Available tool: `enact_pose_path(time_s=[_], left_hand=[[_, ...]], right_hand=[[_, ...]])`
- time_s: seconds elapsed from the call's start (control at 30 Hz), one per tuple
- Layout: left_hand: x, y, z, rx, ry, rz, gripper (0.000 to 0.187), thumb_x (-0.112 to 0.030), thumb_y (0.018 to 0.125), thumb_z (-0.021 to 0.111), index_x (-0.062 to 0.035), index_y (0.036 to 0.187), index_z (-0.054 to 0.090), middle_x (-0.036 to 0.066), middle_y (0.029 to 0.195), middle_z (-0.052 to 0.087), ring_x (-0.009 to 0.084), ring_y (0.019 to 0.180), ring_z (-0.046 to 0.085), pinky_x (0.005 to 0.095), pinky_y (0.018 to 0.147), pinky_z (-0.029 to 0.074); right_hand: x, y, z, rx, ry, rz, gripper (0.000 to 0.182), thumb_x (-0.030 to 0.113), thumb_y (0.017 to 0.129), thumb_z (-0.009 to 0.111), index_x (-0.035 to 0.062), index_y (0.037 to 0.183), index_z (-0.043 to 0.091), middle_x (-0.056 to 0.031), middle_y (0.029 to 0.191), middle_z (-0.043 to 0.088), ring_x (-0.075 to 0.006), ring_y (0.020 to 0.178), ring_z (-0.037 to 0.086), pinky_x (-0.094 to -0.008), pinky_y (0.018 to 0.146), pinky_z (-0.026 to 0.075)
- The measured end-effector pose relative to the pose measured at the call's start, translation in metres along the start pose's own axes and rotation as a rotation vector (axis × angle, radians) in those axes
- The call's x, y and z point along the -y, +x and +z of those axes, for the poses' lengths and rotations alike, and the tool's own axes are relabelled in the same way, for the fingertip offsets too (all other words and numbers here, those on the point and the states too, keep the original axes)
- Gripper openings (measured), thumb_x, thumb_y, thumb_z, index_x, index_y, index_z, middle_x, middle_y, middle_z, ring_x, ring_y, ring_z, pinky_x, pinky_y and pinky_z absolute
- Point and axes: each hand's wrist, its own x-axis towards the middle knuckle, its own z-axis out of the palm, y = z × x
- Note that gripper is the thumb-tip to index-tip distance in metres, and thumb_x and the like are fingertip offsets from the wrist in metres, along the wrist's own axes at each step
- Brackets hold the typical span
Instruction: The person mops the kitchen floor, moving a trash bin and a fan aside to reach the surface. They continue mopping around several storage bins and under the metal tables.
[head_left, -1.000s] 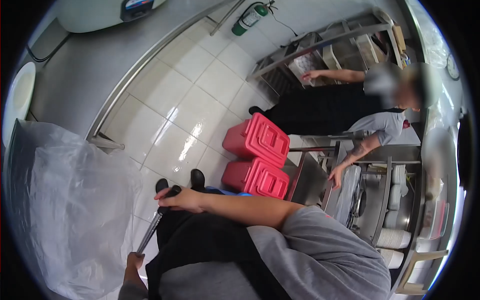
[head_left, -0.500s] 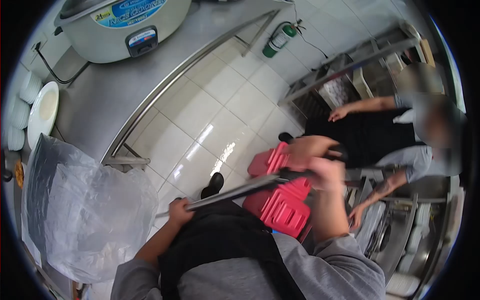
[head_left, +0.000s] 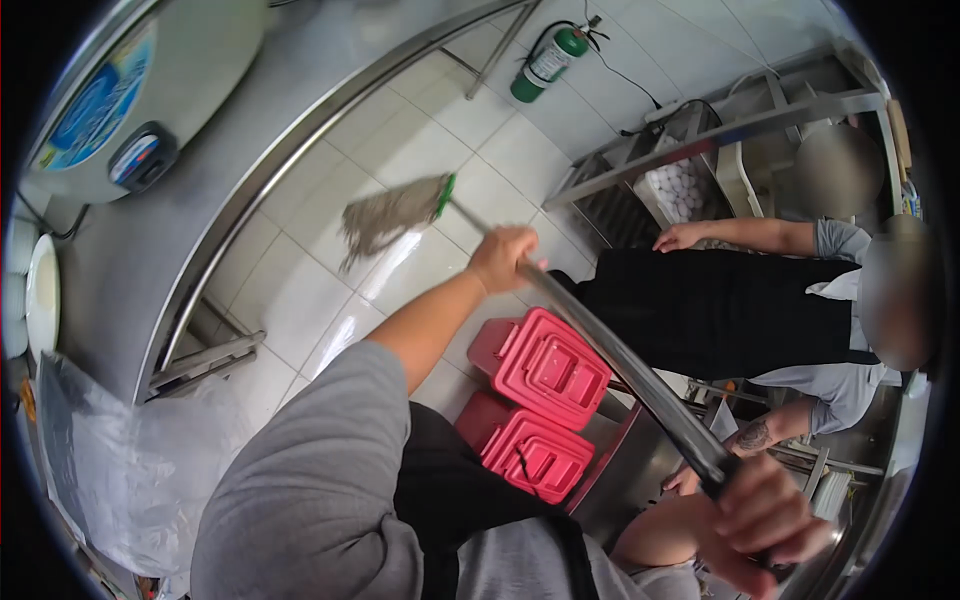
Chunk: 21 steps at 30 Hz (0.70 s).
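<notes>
A mop runs diagonally across the head view, its grey metal handle [head_left: 630,365] passing in front of my body. Its stringy grey-beige head [head_left: 395,215], gathered in a green clamp [head_left: 446,195], is over the tiled floor beyond my hands. My left hand [head_left: 505,260], arm stretched forward, is closed around the handle nearer the mop head. At the handle's dark upper end, my right hand [head_left: 765,520] grips it close to the camera, somewhat blurred. Two red lidded bins [head_left: 550,365] stand under the handle.
To my right stands a person in a black apron [head_left: 720,305], beside metal shelving [head_left: 720,150]. A steel table [head_left: 250,110] with a rice cooker [head_left: 150,90] runs along the left. A clear plastic bag [head_left: 130,470] hangs at its near end. A green fire extinguisher [head_left: 550,62] is on the wall.
My left hand has swung forward and right with the handle, and my right hand has come back toward the camera. The mop head now shows over the floor. My view has shifted right.
</notes>
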Motion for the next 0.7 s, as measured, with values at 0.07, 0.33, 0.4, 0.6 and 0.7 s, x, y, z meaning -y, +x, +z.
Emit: enact_pose_path(time_s=[0.07, 0.33, 0.4, 0.6, 0.7], left_hand=[[0.020, 0.021, 0.032, -0.035, 0.281, -0.131, 0.039, -0.032, 0.073, 0.076, -0.0082, 0.092, 0.053, 0.010, 0.092, 0.058, 0.0315, 0.092, 0.055, 0.0398, 0.074, 0.044], [0.057, 0.041, 0.127, 0.286, 0.037, 0.055, 0.031, -0.008, 0.069, 0.074, -0.0096, 0.094, 0.057, 0.012, 0.099, 0.062, 0.0338, 0.096, 0.059, 0.0390, 0.102, 0.043], [0.053, 0.029, 0.119, 0.433, 0.062, 0.003, 0.028, -0.007, 0.069, 0.072, -0.0091, 0.092, 0.056, 0.011, 0.098, 0.062, 0.0332, 0.096, 0.059, 0.0392, 0.100, 0.044], [0.008, -0.035, 0.062, 0.627, 0.102, 0.014, 0.021, -0.010, 0.071, 0.070, -0.0086, 0.085, 0.055, 0.008, 0.092, 0.060, 0.0316, 0.093, 0.058, 0.0399, 0.089, 0.049], [-0.038, -0.074, 0.023, 0.747, 0.070, 0.071, 0.021, -0.020, 0.071, 0.070, -0.0094, 0.083, 0.057, 0.009, 0.091, 0.062, 0.0318, 0.090, 0.061, 0.0423, 0.078, 0.049]], right_hand=[[-0.035, -0.033, -0.013, 0.014, -0.191, -0.020, 0.041, 0.040, 0.086, 0.067, 0.0129, 0.091, 0.037, -0.0025, 0.068, 0.054, -0.0151, 0.053, 0.053, -0.0318, 0.053, 0.045], [-0.073, -0.133, -0.027, -0.424, -0.613, 0.204, 0.057, 0.061, 0.083, 0.059, 0.0112, 0.093, 0.032, -0.0069, 0.082, 0.049, -0.0212, 0.076, 0.057, -0.0456, 0.084, 0.047], [-0.057, -0.143, -0.014, -0.429, -0.642, 0.283, 0.057, 0.061, 0.081, 0.061, 0.0097, 0.090, 0.038, -0.0078, 0.082, 0.050, -0.0225, 0.079, 0.058, -0.0483, 0.090, 0.045], [0.012, -0.164, 0.049, -0.257, -0.654, 0.181, 0.061, 0.061, 0.077, 0.064, 0.0063, 0.089, 0.040, -0.0085, 0.070, 0.053, -0.0260, 0.067, 0.061, -0.0520, 0.080, 0.051], [0.065, -0.165, 0.097, -0.308, -0.702, 0.159, 0.063, 0.063, 0.076, 0.061, 0.0070, 0.089, 0.036, -0.0077, 0.069, 0.051, -0.0255, 0.064, 0.060, -0.0508, 0.073, 0.054]])
